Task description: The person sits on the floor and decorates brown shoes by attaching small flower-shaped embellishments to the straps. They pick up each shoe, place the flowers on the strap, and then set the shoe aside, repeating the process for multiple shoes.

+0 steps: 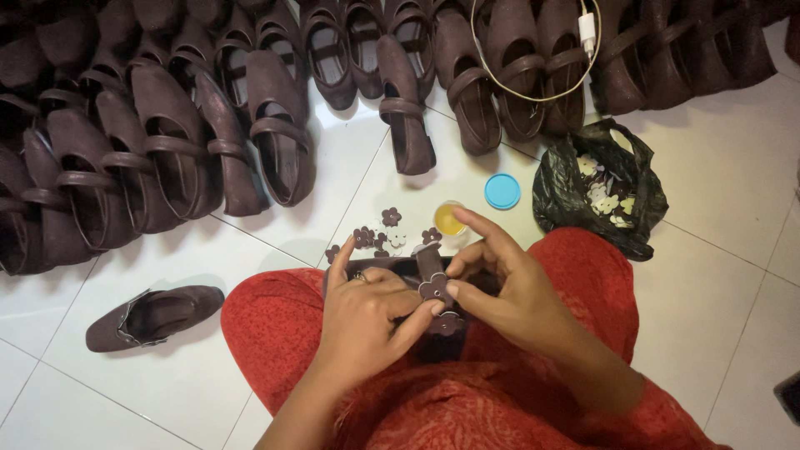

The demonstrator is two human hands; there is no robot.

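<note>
While the left hand pinches the dark brown strapped shoe on the red lap at the frame's lower centre, the right hand presses a small brown flower-shaped piece onto its strap. I judge the gluing step is in hand; next it needs firm, even pressure.

Glue cup left of lid; bag right.

A dark brown shoe lies across the red-clad lap, near centre, its strap upright, with a brown flower-shaped piece pressed flat against the strap.
</note>
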